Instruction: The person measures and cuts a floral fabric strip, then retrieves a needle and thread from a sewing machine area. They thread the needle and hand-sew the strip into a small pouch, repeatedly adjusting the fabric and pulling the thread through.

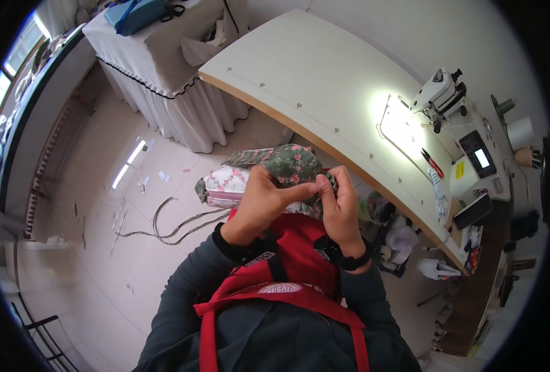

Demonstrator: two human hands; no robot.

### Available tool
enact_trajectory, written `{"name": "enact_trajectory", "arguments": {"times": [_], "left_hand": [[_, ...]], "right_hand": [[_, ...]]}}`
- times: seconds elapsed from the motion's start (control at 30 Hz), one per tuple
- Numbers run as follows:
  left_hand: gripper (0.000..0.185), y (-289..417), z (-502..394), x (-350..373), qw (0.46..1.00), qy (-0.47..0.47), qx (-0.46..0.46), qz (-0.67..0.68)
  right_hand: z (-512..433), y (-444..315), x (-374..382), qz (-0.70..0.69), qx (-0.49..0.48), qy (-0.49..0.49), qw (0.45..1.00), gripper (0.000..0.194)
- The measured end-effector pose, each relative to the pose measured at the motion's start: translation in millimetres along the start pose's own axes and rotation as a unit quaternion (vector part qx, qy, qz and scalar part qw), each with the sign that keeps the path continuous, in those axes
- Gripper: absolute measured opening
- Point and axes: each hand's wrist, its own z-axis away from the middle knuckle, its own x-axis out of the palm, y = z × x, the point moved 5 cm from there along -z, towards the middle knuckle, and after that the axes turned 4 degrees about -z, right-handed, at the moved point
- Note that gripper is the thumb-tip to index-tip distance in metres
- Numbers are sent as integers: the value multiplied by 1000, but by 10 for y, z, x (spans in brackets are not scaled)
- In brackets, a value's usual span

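A floral fabric pouch (pixel 288 163) rests over my lap, dark green with pink flowers on top and white with pink flowers along its side. A pink zipper (pixel 224 197) runs along the white side. My left hand (pixel 270 193) lies across the pouch, thumb pointing right, and grips the green cloth; its fingers are hidden behind the fabric. At the pouch's right end, my right hand (pixel 339 197) pinches a gathered bit of green cloth between thumb and bent fingers. Both thumb tips nearly meet there. Under the hands is my red apron (pixel 298 237).
A white worktable (pixel 298 60) with a wooden edge carries a lit sewing machine (pixel 442 95), red-handled snips (pixel 432 162) and a phone (pixel 472 211). Long fabric strips (pixel 163 235) and scraps lie on the tiled floor. Behind stands a cloth-covered table (pixel 163 60) with black scissors (pixel 172 13).
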Motion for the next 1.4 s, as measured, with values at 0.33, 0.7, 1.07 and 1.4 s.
{"name": "enact_trajectory", "arguments": {"times": [0.33, 0.7, 1.07, 1.4], "left_hand": [[21, -116, 1, 81, 996, 89, 24, 17], [41, 491, -39, -132, 988, 106, 95, -63], [50, 522, -44, 294, 990, -38, 92, -99], [80, 107, -2, 272, 981, -8, 99, -167]], "right_hand": [[34, 10, 27, -45, -58, -5, 997, 30], [179, 488, -255, -11, -33, -131, 991, 26], [85, -72, -492, -195, 71, -121, 971, 24], [152, 2, -364, -146, 103, -48, 983, 21]]}}
